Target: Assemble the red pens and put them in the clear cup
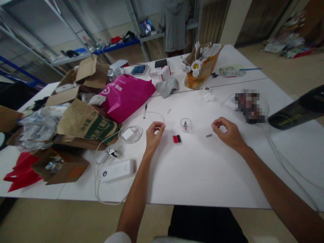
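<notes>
My left hand (154,135) hovers over the white table, thumb and forefinger pinched together. My right hand (229,133) makes a similar pinch, its thumb and forefinger forming a ring. Anything between either pair of fingertips is too small to make out. Between the hands stands a small clear cup (189,127) with a small dark and reddish item (185,125) in it. Closer to my left hand lies a clear packet of red and black pieces (177,139). A short strip with dark and light marks (209,135) lies just below my right fingertips.
Left are a coiled white cable (138,137), a white power bank (117,170), cardboard boxes and a pink bag (128,94). A pen (145,111) lies beyond my left hand. At right, a dark bottle (298,108) leans in; white cables run below it.
</notes>
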The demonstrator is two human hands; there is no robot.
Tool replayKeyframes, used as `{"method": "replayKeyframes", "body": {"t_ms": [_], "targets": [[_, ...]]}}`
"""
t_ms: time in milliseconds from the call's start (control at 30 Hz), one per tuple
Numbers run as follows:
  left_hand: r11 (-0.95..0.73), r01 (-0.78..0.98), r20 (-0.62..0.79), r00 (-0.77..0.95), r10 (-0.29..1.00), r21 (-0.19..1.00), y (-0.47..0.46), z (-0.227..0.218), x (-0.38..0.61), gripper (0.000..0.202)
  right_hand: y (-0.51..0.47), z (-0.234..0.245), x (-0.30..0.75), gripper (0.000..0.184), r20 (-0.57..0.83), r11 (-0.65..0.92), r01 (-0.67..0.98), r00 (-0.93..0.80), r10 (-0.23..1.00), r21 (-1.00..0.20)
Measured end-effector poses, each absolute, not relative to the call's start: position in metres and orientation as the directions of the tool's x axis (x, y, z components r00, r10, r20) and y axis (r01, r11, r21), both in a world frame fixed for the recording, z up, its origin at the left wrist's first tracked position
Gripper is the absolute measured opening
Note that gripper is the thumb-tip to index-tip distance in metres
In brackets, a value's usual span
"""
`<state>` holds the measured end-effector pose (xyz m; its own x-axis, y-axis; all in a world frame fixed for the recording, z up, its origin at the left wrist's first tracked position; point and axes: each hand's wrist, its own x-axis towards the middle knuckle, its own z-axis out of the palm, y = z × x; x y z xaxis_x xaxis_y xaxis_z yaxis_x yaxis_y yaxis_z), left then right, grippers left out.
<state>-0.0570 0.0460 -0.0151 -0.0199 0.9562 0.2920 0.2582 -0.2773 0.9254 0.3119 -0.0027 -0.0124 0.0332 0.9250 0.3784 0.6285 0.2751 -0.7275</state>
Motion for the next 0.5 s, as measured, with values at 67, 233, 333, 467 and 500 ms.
{"method": "replayKeyframes", "body": {"t_ms": [67, 233, 333, 467, 500], "targets": [[-0.321, 0.344, 0.316, 0.072, 0.946, 0.882, 0.045, -0.01, -0.061, 0.029, -0.004, -0.011, 0.311, 0.013, 0.384, 0.286, 0.63, 0.022, 0.923, -0.722], [-0.487, 0.504, 0.306, 0.401, 0.864, 0.713, 0.041, 0.001, -0.071, 0.045, -0.005, -0.008, 0.312, 0.017, 0.405, 0.358, 0.608, -0.064, 0.912, -0.708], [-0.523, 0.554, 0.253, 0.491, 0.834, 0.648, 0.041, 0.002, -0.075, 0.074, -0.005, -0.009, 0.316, 0.024, 0.401, 0.421, 0.556, -0.166, 0.901, -0.717], [-0.559, 0.548, 0.238, 0.548, 0.802, 0.622, 0.041, -0.002, -0.075, 0.08, -0.003, -0.015, 0.322, 0.023, 0.379, 0.448, 0.544, -0.242, 0.893, -0.709], [-0.569, 0.54, 0.238, 0.561, 0.793, 0.62, 0.041, -0.003, -0.074, 0.079, -0.003, -0.017, 0.324, 0.021, 0.363, 0.444, 0.555, -0.257, 0.896, -0.703]]}}
